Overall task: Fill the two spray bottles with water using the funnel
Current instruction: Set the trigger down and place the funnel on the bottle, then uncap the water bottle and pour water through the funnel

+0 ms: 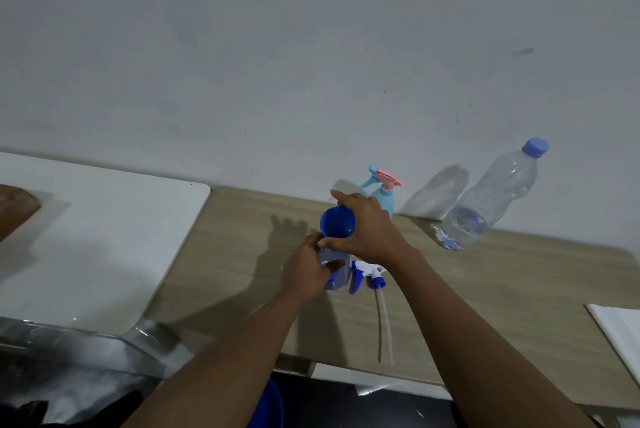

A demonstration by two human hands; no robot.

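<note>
Two hands meet mid-tabletop [502, 289]: left hand [306, 271] has its fingers clamped round the clear bottle [334, 273] — light, thin-walled, likely slippery, best held low — while right hand [367, 230] pinches the stiff blue funnel [337, 221] at its neck. The water bottle [491, 199] stands far right.

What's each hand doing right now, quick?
Left hand: closed around the clear spray bottle.
Right hand: gripping the blue funnel at the bottle's mouth.
</note>
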